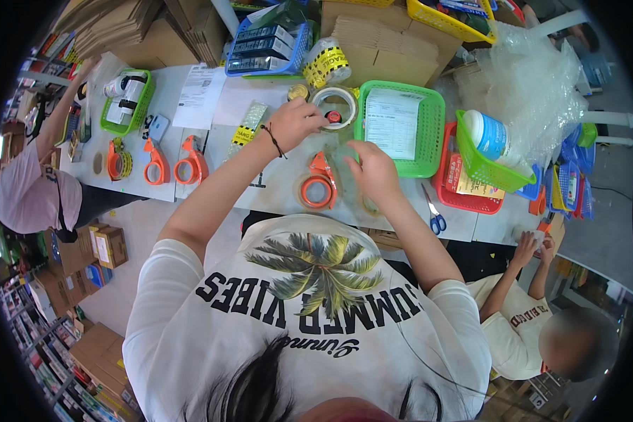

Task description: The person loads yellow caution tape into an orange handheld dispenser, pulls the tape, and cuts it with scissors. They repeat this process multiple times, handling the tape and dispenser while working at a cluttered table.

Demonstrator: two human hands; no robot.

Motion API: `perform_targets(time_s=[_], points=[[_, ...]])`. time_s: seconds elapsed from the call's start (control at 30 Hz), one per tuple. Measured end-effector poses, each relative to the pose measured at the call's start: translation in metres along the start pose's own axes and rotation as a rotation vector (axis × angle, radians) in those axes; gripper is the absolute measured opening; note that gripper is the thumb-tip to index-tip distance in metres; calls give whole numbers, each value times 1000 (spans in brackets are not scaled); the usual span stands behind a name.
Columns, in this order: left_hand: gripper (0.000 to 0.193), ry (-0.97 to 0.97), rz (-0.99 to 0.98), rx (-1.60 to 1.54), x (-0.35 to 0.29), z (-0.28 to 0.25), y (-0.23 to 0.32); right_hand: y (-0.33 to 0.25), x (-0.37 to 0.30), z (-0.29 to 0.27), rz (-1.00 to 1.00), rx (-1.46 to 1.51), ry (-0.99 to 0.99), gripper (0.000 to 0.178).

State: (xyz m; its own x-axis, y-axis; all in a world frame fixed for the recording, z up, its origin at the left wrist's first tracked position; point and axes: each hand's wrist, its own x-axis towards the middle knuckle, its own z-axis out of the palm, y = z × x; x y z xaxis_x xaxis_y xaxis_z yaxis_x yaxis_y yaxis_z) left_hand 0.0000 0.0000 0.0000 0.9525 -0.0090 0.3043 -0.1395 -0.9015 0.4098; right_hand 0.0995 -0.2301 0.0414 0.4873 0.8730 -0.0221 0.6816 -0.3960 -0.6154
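My left hand (295,128) is over the table at the left edge of a white tape roll (353,105). Its fingers are bent together, and whatever they hold, if anything, is hidden. A small red round thing (333,117) shows within the roll's ring. My right hand (374,172) hovers near the front corner of a green basket (401,169), thumb and forefinger apart, with nothing visible in it. Between and below the hands lies an orange tape dispenser (318,188). Beyond the left hand are a small gold-coloured roll (298,92) and a yellow-and-black warning tape roll (327,63).
Printed paper (392,123) lies in the green basket. Scissors (435,214) rest near the front edge, beside a red basket (464,200). More tape dispensers (156,165) sit at left. Bubble wrap (520,91) is heaped at right. Co-workers stand at both sides, one's hands (531,246) close by.
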Motion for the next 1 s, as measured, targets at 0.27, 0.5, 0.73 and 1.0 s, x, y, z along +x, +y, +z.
perform_targets(time_s=[0.27,0.5,0.73,1.0], points=[[32,209,20,-135,-2,-57,9,-19,42,31,53,-56,60,33],[32,488,-219,-858,-54,-132,32,2,86,82,79,-144,151,35],[41,815,-510,-1395,-167,-131,46,-17,102,101,39,-123,-49,36],[42,834,-429,-1590,-243,-109,48,-5,109,100,61,-68,-9,34]])
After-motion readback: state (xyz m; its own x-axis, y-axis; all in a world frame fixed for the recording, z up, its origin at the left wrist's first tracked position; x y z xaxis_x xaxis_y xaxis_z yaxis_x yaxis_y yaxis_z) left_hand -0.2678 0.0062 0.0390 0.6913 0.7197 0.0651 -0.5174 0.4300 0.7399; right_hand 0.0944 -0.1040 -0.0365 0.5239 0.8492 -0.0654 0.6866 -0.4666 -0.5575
